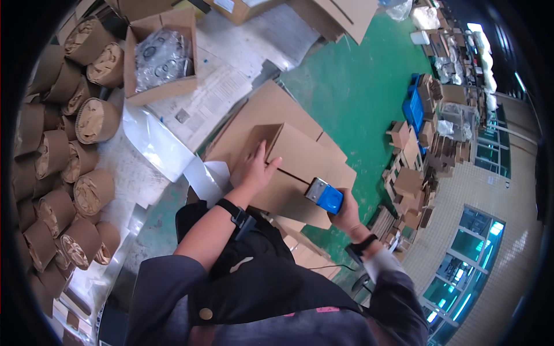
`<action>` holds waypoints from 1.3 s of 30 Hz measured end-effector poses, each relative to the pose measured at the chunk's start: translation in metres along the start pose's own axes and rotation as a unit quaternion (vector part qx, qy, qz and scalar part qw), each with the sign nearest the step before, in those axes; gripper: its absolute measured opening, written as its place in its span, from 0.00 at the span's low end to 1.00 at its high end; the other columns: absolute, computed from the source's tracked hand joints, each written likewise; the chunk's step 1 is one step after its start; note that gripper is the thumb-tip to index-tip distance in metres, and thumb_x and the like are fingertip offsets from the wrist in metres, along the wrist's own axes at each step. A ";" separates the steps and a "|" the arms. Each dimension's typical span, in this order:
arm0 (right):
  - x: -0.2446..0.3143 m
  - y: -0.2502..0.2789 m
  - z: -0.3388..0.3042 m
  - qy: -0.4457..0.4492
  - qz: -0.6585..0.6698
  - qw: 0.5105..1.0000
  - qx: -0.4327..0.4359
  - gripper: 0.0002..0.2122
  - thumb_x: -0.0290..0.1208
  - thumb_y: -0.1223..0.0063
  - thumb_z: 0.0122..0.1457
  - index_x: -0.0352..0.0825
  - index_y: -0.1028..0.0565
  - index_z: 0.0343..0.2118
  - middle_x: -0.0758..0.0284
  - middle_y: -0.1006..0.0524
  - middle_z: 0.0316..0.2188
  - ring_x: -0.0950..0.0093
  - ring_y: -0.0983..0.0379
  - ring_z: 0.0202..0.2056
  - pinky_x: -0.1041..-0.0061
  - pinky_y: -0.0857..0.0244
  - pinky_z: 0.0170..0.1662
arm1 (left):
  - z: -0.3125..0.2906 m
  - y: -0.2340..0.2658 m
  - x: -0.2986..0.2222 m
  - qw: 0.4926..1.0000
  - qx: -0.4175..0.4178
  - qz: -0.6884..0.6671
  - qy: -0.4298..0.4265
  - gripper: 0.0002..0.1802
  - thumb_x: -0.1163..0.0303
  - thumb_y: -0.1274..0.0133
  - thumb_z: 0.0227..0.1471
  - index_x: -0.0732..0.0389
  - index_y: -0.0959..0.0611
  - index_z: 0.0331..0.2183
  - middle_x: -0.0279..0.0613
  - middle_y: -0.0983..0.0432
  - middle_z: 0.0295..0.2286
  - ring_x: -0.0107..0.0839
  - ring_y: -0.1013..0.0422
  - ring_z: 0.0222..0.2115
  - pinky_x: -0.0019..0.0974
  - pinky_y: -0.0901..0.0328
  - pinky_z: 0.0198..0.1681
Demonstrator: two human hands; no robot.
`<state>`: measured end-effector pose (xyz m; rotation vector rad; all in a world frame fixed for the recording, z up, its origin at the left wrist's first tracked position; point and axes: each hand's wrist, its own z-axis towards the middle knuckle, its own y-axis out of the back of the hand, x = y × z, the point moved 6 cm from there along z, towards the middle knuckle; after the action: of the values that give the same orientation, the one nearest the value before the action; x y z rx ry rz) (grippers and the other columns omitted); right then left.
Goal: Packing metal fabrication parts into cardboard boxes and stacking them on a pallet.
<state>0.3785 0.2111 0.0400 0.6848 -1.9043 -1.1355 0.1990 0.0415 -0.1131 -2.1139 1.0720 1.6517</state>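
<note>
A brown cardboard box [323, 158] lies in front of me, its two flaps meeting at a dark seam. My left hand [258, 173] rests against the box's left end. Its fingers are stretched out and apart, and the thumb reaches to the edge near the seam. My right hand [346, 212] is wrapped round a blue tape dispenser [330, 199] with a metal head. That head is over the seam toward the box's right side; whether it touches the cardboard I cannot tell. Flat cardboard [259, 104] extends beneath and behind the box.
At left, several cardboard tubes [95, 121] stuffed with brown paper are stacked on a pale table [216, 81]. An open carton [190, 86] there holds items in clear plastic. Beyond is green floor [352, 86]. Blue crates [413, 106] and stacked cartons [408, 181] line the right.
</note>
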 end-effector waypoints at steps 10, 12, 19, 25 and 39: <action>-0.029 -0.012 -0.016 0.035 0.037 0.997 -0.053 0.25 0.18 0.38 0.36 0.33 0.32 0.42 0.56 0.28 0.33 0.55 0.29 0.36 0.65 0.32 0.38 | -0.018 0.015 -0.089 0.968 -0.027 0.201 -0.150 0.28 0.54 0.51 0.57 0.61 0.31 0.54 0.53 0.29 0.45 0.46 0.31 0.47 0.45 0.37 0.49; -0.029 -0.015 -0.016 0.043 0.035 0.997 -0.055 0.25 0.19 0.38 0.36 0.33 0.32 0.42 0.56 0.28 0.33 0.55 0.29 0.36 0.65 0.32 0.38 | -0.024 -0.017 -0.086 0.988 0.131 0.050 -0.063 0.25 0.59 0.53 0.60 0.63 0.31 0.54 0.50 0.25 0.41 0.41 0.29 0.44 0.43 0.36 0.48; -0.027 -0.012 -0.016 0.059 0.055 0.994 -0.069 0.24 0.19 0.38 0.37 0.32 0.32 0.41 0.56 0.28 0.33 0.55 0.29 0.36 0.64 0.33 0.38 | -0.046 -0.062 -0.068 0.852 0.324 -0.318 0.260 0.13 0.62 0.53 0.60 0.61 0.21 0.40 0.37 0.22 0.36 0.29 0.25 0.32 0.35 0.31 0.34; -0.013 -0.009 -0.014 0.087 0.012 0.993 -0.073 0.23 0.19 0.39 0.39 0.31 0.33 0.42 0.54 0.27 0.32 0.55 0.27 0.34 0.65 0.32 0.37 | -0.033 -0.049 -0.065 0.901 0.205 -0.275 0.268 0.09 0.70 0.51 0.58 0.65 0.22 0.37 0.44 0.22 0.32 0.29 0.24 0.28 0.30 0.30 0.28; 0.066 -0.010 0.019 0.122 -0.121 0.985 -0.002 0.26 0.26 0.38 0.42 0.30 0.35 0.45 0.54 0.28 0.31 0.52 0.28 0.31 0.60 0.32 0.34 | -0.009 0.024 -0.027 0.983 0.072 -0.147 0.083 0.09 0.69 0.52 0.59 0.66 0.24 0.37 0.39 0.25 0.27 0.24 0.26 0.26 0.30 0.31 0.27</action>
<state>0.3274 0.1646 0.0497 1.0256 -1.6429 -1.1441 0.1874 0.0302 -0.0795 -2.2184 0.8436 1.2438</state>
